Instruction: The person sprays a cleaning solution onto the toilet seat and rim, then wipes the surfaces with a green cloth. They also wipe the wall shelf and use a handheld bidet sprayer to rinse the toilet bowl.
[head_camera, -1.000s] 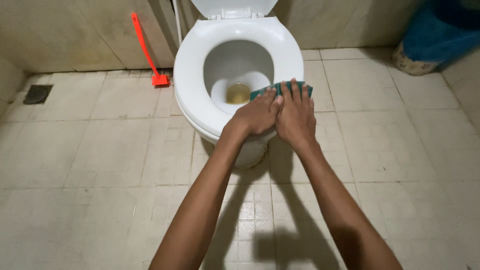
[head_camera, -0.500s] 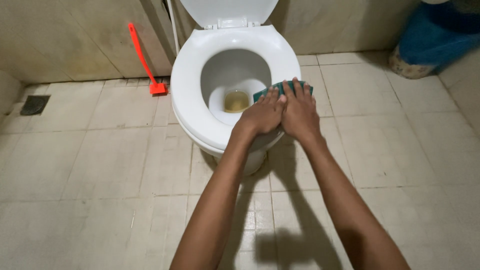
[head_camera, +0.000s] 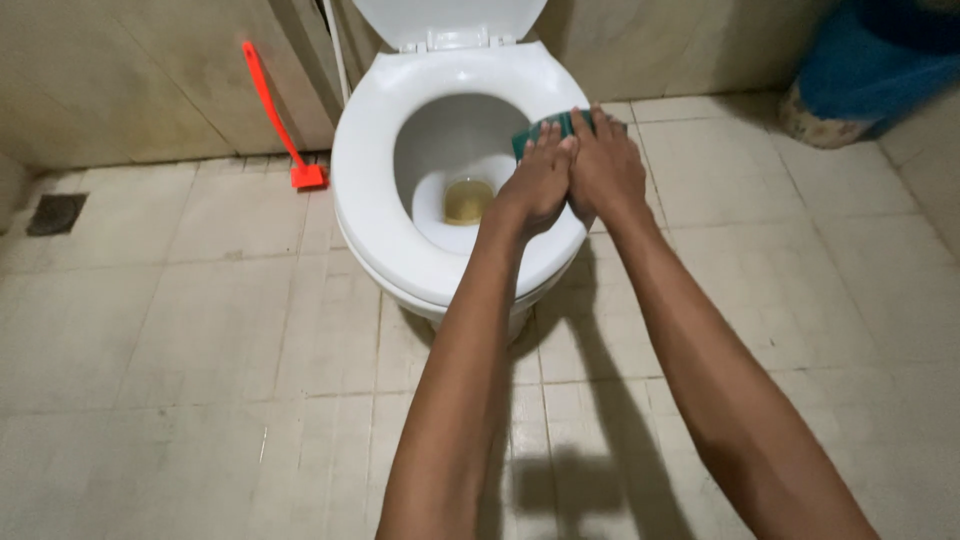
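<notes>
Both hands flat, side by side, left hand (head_camera: 540, 185) and right hand (head_camera: 603, 172) pressing a green scrub pad (head_camera: 545, 128) onto the toilet seat (head_camera: 375, 215) right-hand rim, pad poking out beyond fingertips, long axis across the rim.

Green sponge (head_camera: 545, 131) mostly under hands

Glossy white toilet seat (head_camera: 372, 205), matt tiled floor (head_camera: 170, 330), rough green scouring pad (head_camera: 535, 133)
</notes>
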